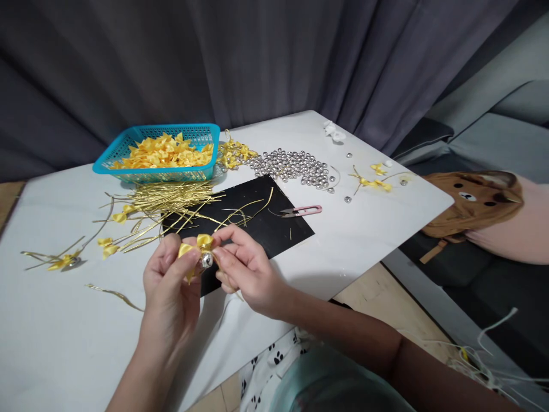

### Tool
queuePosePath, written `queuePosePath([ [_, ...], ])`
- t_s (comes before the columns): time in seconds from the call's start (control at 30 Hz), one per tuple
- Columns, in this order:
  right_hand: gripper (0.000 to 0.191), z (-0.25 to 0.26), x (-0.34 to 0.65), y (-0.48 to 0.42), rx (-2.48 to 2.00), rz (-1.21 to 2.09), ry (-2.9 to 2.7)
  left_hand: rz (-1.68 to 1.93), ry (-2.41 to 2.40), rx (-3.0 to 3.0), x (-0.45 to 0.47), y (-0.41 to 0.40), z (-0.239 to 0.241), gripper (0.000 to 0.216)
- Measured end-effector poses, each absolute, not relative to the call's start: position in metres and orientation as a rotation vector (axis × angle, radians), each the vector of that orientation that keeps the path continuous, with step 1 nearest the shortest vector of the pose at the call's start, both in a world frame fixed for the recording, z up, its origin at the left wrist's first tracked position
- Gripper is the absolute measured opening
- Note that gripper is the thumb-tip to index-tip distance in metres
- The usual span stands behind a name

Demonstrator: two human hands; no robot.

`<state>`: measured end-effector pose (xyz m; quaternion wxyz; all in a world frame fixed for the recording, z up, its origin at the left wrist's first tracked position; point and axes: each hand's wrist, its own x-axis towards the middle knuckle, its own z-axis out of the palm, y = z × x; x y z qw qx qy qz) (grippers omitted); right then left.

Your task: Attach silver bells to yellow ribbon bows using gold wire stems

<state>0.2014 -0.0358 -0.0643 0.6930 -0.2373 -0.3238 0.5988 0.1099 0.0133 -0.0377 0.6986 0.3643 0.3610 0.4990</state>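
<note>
My left hand (171, 289) pinches a yellow satin ribbon bow (205, 240) above the front edge of a black sheet (274, 243). A shiny silver ball (207, 261), perhaps a small bell, sits against the bow between my two hands. From the other side, my right hand (246, 269) is closed with thumb and fingertips on a thin gold tie (235, 290) at the bow, its end hanging below the fingers. The exact pinch point is partly covered by my fingers. Beyond my hands lies a bundle of gold ties (175, 196).
A blue basket (158, 174) holds many yellow bows. Silver pieces (295, 166) are heaped beside finished-looking bows (235, 153). Pink-handled thread snips (315, 209) lie on the black sheet. Loose bows with ties (375, 183) are on the white table (343, 246). A brown bear-faced bag (476, 200) lies right.
</note>
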Motion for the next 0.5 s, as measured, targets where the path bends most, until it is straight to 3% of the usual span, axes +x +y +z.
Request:
queuePosePath([
  [0.5,0.009,-0.0639,0.2012,-0.0366,-0.547,1.362,-0.698,1.067,0.818,0.755,0.1118,0.0129,-0.0333,0.039],
])
